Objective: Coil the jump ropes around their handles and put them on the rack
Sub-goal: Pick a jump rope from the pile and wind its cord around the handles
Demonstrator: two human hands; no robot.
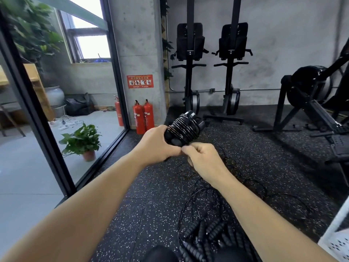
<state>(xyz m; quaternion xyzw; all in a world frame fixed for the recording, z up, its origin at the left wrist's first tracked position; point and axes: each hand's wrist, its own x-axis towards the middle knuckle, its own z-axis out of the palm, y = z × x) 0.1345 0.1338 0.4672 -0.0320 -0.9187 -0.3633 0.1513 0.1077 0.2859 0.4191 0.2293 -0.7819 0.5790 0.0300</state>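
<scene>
My left hand (158,143) grips a pair of black jump rope handles (184,129) held side by side, with thin black rope wound round them in several turns. My right hand (203,157) is just below the bundle, its fingertips pinching the rope's loose end against my left thumb. More jump ropes (209,233) with ribbed black handles lie in a tangle on the speckled black floor near my knees, their thin cords (190,197) looping across the floor. No rack is clearly in view.
Two red fire extinguishers (144,116) stand by a concrete pillar. A potted plant (83,140) sits behind the glass wall on the left. Upright rowing machines (190,72) stand against the back wall; another machine (311,103) is at right. A white perforated object (338,241) is at lower right.
</scene>
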